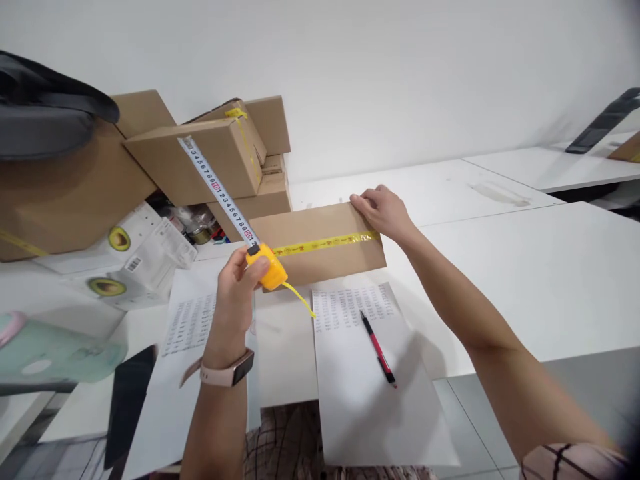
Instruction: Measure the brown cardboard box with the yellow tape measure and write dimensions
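My left hand is closed around a yellow tape measure, thumb on its case. Its white blade sticks out up and to the left, and a yellow wrist cord hangs from the case. With fingers and thumb, my right hand grips the far right corner of a cardboard box banded with yellow printed tape. The box lies on the white table, just right of the tape measure. In front of it are a handwritten sheet with a red and black pen on top and another written sheet.
Several cardboard boxes are stacked at the back left, with a dark grey bag beside them. White cartons with avocado pictures and a mint-green bottle stand at the left. A black stand is at the far right.
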{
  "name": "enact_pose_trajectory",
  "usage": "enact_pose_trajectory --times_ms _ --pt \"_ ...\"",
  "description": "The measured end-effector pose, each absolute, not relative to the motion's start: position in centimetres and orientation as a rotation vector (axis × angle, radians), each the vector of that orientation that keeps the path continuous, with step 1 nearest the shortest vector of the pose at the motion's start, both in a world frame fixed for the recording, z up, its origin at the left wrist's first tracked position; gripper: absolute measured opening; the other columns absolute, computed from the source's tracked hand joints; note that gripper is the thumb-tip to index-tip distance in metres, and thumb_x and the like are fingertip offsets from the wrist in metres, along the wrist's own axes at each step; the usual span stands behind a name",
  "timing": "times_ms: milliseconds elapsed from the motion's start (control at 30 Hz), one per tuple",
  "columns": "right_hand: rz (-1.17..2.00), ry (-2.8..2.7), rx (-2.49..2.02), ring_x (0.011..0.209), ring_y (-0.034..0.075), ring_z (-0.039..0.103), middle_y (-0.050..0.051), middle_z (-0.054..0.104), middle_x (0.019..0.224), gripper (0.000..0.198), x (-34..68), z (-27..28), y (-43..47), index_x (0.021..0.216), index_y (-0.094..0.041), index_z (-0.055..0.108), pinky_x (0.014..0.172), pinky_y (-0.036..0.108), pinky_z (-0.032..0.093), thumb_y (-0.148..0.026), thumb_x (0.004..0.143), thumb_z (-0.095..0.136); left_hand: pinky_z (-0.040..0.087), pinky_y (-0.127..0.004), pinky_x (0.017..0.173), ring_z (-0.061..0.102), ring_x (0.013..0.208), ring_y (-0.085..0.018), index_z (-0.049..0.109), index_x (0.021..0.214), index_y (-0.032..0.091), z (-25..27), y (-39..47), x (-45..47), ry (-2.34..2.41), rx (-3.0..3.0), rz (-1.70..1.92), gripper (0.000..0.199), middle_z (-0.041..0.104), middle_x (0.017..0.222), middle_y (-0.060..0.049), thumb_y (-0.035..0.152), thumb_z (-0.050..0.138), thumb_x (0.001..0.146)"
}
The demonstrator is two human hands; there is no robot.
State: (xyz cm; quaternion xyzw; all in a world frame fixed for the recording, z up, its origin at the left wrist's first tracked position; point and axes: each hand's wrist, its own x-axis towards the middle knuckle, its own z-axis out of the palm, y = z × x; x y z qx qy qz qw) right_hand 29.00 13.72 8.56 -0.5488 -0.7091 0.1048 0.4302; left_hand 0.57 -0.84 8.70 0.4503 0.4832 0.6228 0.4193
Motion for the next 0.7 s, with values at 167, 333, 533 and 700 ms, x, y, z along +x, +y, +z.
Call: enact_pose_trajectory --times_ms 167,333,533,700 --pt "0.069 -1.997 -1.18 0.106 0.029 0.058 0.014 0.069 0.114 0.032 25.8 9.5 16.8 0.091 -0.019 0.069 0.093 0.043 0.043 -0.035 0.098 0.042 0.052 -0.023 0.063 0.061 0.075 -0.015 0.065 0.103 0.021 8.1 -2.1 2.7 1.206 1.203 1.531 0.044 0.066 0.089 -0.002 0.039 0.083 0.067" --pt "0.105 -2.064 -1.189 0.096 0.028 0.063 0.01 0.074 0.105 0.037 22.7 9.6 17.6 0.12 -0.018 0.064 0.096 0.042 0.039 -0.024 0.098 0.034 0.052 -0.027 0.068 0.062 0.076 -0.018 0.066 0.113 0.021 4.2 -5.3 6.1 0.969 1.104 1.185 0.052 0.067 0.089 -0.003 0.043 0.082 0.069" --pt "0.065 -2.104 -1.169 0.092 0.027 0.061 0.006 0.075 0.099 0.053 22.6 9.4 18.0 0.145 -0.022 0.048 0.092 0.043 0.039 -0.018 0.096 0.03 0.05 -0.026 0.071 0.059 0.08 -0.017 0.064 0.113 0.021 1.9 -5.6 7.9 0.864 1.007 1.021 0.047 0.062 0.092 -0.003 0.043 0.081 0.075" --pt "-0.005 -2.156 -1.152 0.093 0.027 0.058 0.006 0.073 0.103 0.053 22.7 9.3 17.8 0.144 -0.028 0.053 0.089 0.041 0.037 -0.016 0.099 0.027 0.049 -0.026 0.073 0.058 0.083 -0.017 0.065 0.106 0.02 2.1 -4.4 7.8 0.865 1.01 1.046 0.041 0.062 0.093 -0.003 0.042 0.08 0.076"
